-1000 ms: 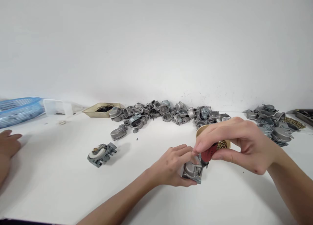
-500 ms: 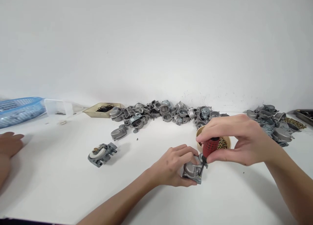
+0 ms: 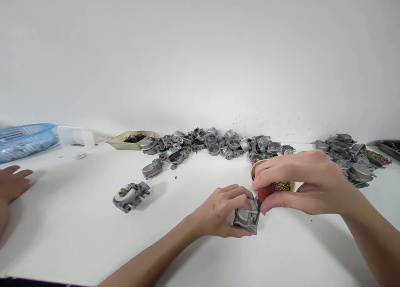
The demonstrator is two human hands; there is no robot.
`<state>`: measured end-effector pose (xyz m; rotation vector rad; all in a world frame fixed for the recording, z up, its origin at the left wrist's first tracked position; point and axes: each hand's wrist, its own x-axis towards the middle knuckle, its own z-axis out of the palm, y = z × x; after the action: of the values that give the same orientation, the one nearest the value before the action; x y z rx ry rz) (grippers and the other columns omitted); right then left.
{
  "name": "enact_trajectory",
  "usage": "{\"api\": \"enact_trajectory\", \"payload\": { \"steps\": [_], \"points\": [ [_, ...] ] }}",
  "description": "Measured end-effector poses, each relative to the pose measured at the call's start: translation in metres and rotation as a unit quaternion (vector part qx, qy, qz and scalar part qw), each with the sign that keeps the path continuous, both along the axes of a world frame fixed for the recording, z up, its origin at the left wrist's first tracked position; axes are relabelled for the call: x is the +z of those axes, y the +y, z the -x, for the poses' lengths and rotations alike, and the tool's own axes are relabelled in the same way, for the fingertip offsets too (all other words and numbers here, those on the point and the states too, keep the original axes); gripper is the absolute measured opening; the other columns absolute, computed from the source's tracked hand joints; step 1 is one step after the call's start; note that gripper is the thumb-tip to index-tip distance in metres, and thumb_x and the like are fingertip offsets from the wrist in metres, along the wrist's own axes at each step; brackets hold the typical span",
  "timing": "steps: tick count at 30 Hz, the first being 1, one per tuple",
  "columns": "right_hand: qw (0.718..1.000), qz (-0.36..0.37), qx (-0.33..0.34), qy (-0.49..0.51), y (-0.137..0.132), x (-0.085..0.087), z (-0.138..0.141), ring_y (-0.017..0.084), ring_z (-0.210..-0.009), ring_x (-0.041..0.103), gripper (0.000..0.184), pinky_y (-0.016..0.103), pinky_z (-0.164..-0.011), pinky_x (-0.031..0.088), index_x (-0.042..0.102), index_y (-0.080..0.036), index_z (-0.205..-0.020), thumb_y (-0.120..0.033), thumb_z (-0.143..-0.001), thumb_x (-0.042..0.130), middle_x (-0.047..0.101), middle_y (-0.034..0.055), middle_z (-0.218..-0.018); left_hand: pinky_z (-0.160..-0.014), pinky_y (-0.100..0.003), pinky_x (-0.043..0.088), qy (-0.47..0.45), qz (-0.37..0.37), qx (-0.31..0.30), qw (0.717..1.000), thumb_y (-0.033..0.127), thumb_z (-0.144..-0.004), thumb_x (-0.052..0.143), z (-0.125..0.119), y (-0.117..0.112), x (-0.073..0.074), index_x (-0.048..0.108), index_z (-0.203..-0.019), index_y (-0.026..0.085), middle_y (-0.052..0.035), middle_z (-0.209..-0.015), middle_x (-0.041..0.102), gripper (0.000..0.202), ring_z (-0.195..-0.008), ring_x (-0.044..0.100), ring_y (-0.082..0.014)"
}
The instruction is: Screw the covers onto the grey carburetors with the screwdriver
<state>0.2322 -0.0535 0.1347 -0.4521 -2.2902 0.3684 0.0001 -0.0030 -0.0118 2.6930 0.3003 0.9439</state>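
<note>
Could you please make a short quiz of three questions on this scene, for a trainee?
1. True or false: the right hand holds a red-handled screwdriver.
2. What does the left hand steady on the table?
3. The bowl of brass screws stands: A left of the left hand, B just behind the right hand, C at the near table edge.
Key: 1 true; 2 a grey metal casting; 3 B.

white table [image 3: 78,237], metal housing [image 3: 244,217], parts heap [image 3: 212,143], basket [image 3: 25,139]
</note>
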Motion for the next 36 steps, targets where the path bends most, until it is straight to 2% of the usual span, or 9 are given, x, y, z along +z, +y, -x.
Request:
{"api": "enact_trajectory", "payload": {
  "steps": [5, 9, 15, 20, 22, 25, 28, 33, 36],
  "points": [
    [0.997, 0.053, 0.054, -0.007, -0.003, 0.006, -0.001, 0.016, -0.094, 0.072, 0.023, 0.027, -0.078, 0.062, 0.069, -0.02, -0.119, -0.009, -0.104, 0.055, 0.076, 0.0077, -0.106, -0.075, -0.031, 0.056, -0.017, 0.001, -0.014, 1.0, 0.058, -0.094, 0.071, -0.001, 0.002, 0.001, 0.062, -0.111, 0.022, -0.0083, -0.105, 0.071, 0.041, -0.089, 0.067, -0.0236],
    [0.99, 0.12, 0.077, 0.004, 0.002, 0.006, -0.006, 0.015, -0.082, 0.072, 0.018, 0.024, -0.068, 0.061, 0.072, -0.016, -0.112, -0.008, -0.102, 0.06, 0.077, 0.0085, -0.099, -0.072, -0.029, 0.053, -0.013, 0.022, -0.014, 1.0, 0.054, -0.094, 0.072, -0.001, -0.003, 0.006, 0.061, -0.108, 0.023, -0.0055, -0.101, 0.072, 0.036, -0.085, 0.067, -0.0212],
    [0.997, -0.004, -0.07, -0.015, 0.003, 0.002, -0.006, 0.013, -0.062, 0.066, 0.014, 0.025, -0.058, 0.055, 0.071, -0.021, -0.1, -0.031, -0.095, 0.081, 0.075, 0.0004, -0.079, -0.066, -0.028, 0.052, 0.009, 0.012, 0.019, 1.0, 0.055, -0.09, 0.075, 0.001, -0.006, 0.007, 0.063, -0.109, 0.022, -0.0068, -0.099, 0.07, 0.04, -0.083, 0.067, -0.0215],
    [0.999, 0.03, 0.016, -0.022, -0.003, 0.008, -0.005, 0.019, -0.094, 0.074, 0.016, 0.031, -0.077, 0.062, 0.071, -0.017, -0.116, -0.016, -0.104, 0.061, 0.078, 0.0104, -0.108, -0.07, -0.03, 0.054, -0.023, 0.021, -0.007, 0.999, 0.056, -0.096, 0.068, 0.0, -0.003, 0.007, 0.063, -0.109, 0.021, -0.0085, -0.105, 0.073, 0.038, -0.089, 0.069, -0.0229],
    [0.997, 0.059, 0.057, -0.004, -0.003, 0.008, -0.005, 0.017, -0.087, 0.075, 0.018, 0.028, -0.073, 0.063, 0.072, -0.016, -0.116, -0.011, -0.104, 0.059, 0.078, 0.0097, -0.105, -0.07, -0.03, 0.054, -0.025, 0.03, -0.01, 0.999, 0.057, -0.097, 0.067, -0.001, -0.004, 0.007, 0.063, -0.107, 0.022, -0.0072, -0.105, 0.073, 0.037, -0.09, 0.069, -0.0229],
    [0.999, 0.028, 0.011, 0.015, 0.0, 0.003, -0.005, 0.014, -0.069, 0.07, 0.008, 0.025, -0.063, 0.059, 0.073, -0.019, -0.108, -0.017, -0.101, 0.072, 0.077, 0.0029, -0.086, -0.063, -0.028, 0.05, -0.024, 0.017, 0.006, 1.0, 0.058, -0.097, 0.066, -0.001, -0.006, 0.008, 0.062, -0.106, 0.022, -0.0062, -0.1, 0.072, 0.038, -0.083, 0.068, -0.0211],
    [0.998, -0.038, -0.044, 0.01, 0.001, -0.002, -0.003, 0.015, -0.071, 0.07, 0.015, 0.027, -0.063, 0.058, 0.072, -0.021, -0.11, -0.024, -0.097, 0.079, 0.076, 0.0018, -0.084, -0.06, -0.028, 0.049, -0.034, -0.008, 0.009, 0.999, 0.059, -0.098, 0.064, -0.001, -0.006, 0.006, 0.062, -0.109, 0.022, -0.007, -0.102, 0.071, 0.039, -0.081, 0.068, -0.0208],
    [0.997, 0.05, 0.054, -0.006, -0.002, 0.003, -0.001, 0.018, -0.09, 0.072, 0.034, 0.033, -0.078, 0.062, 0.066, -0.017, -0.133, -0.008, -0.103, 0.053, 0.076, 0.0073, -0.099, -0.075, -0.033, 0.059, -0.037, -0.003, -0.009, 0.999, 0.056, -0.096, 0.068, -0.001, -0.003, 0.002, 0.059, -0.118, 0.022, -0.0093, -0.11, 0.072, 0.041, -0.096, 0.07, -0.0257],
    [0.992, 0.094, 0.085, 0.008, 0.0, 0.004, -0.003, 0.017, -0.085, 0.072, 0.03, 0.03, -0.073, 0.061, 0.069, -0.014, -0.126, -0.005, -0.101, 0.056, 0.076, 0.008, -0.095, -0.072, -0.032, 0.058, -0.038, 0.001, -0.013, 0.999, 0.055, -0.096, 0.068, -0.001, -0.003, 0.002, 0.059, -0.114, 0.023, -0.0077, -0.107, 0.072, 0.038, -0.09, 0.07, -0.024]
  ]
}}
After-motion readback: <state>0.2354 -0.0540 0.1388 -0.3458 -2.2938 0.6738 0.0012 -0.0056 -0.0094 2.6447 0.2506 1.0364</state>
